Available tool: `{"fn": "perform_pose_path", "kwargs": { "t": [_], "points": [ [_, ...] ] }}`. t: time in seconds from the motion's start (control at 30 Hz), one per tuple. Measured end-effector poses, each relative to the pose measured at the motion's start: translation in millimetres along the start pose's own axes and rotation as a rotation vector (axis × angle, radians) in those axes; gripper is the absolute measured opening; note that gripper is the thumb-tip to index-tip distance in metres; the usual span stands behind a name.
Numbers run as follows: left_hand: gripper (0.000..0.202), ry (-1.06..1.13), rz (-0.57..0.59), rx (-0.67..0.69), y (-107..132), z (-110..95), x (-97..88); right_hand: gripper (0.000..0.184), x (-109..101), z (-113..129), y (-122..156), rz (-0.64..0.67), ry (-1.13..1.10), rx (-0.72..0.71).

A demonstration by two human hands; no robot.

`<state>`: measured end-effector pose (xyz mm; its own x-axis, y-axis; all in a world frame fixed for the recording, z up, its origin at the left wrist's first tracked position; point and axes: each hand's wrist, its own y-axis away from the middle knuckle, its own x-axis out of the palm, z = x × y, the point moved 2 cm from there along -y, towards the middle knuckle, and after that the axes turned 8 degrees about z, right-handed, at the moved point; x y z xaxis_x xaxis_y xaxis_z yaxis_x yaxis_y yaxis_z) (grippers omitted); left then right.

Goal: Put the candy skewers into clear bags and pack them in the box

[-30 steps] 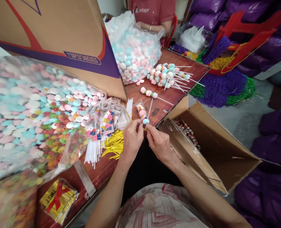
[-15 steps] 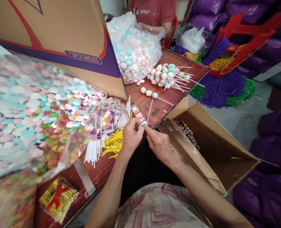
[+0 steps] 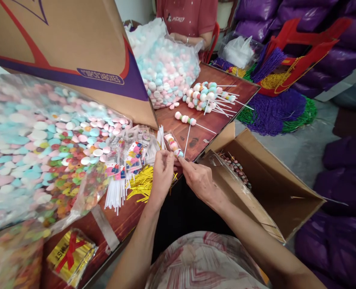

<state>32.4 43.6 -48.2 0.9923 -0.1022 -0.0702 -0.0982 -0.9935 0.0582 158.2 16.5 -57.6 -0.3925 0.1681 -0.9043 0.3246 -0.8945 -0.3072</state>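
Observation:
A marshmallow and gummy candy skewer [image 3: 173, 143] in a clear wrapper lies at the table's near edge, its lower end at my fingertips. My left hand [image 3: 163, 173] is closed in a pinch around that end. My right hand [image 3: 199, 180] pinches at the same spot, its index finger extended against it. A bit of gold twist tie [image 3: 175, 176] pokes out beneath the fingers; which fingers grip it is hidden. Left of my hands lie loose gold twist ties [image 3: 141, 184], white sticks [image 3: 115, 195] and printed clear bags [image 3: 134, 152]. Unwrapped candy skewers [image 3: 185, 118] rest beyond.
A heap of candy skewers [image 3: 206, 96] and a bag of marshmallows [image 3: 168, 68] sit farther back. Loose marshmallows [image 3: 30, 160] spread left before a large carton [image 3: 75, 48]. An open cardboard box [image 3: 274, 192] stands low right. A person in a red shirt [image 3: 186, 20] sits across.
Both hands stay at the wrapped skewer's end. My left hand has turned slightly, and a gold twist tie end now shows under the fingers. The view has shifted a little.

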Motion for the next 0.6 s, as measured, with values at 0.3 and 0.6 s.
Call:
{"fn": "perform_pose_path", "kwargs": {
  "t": [0.3, 0.6],
  "points": [
    [0.010, -0.224, 0.104, -0.004, -11, -8, -6.7, 0.029, -4, 1, 2, -0.102, -0.083, 0.023],
    [0.010, -0.712, -0.017, 0.159, -1, -11, -3.8, 0.040, 10, -2, 7, -0.035, -0.077, -0.010]
  ]
}}
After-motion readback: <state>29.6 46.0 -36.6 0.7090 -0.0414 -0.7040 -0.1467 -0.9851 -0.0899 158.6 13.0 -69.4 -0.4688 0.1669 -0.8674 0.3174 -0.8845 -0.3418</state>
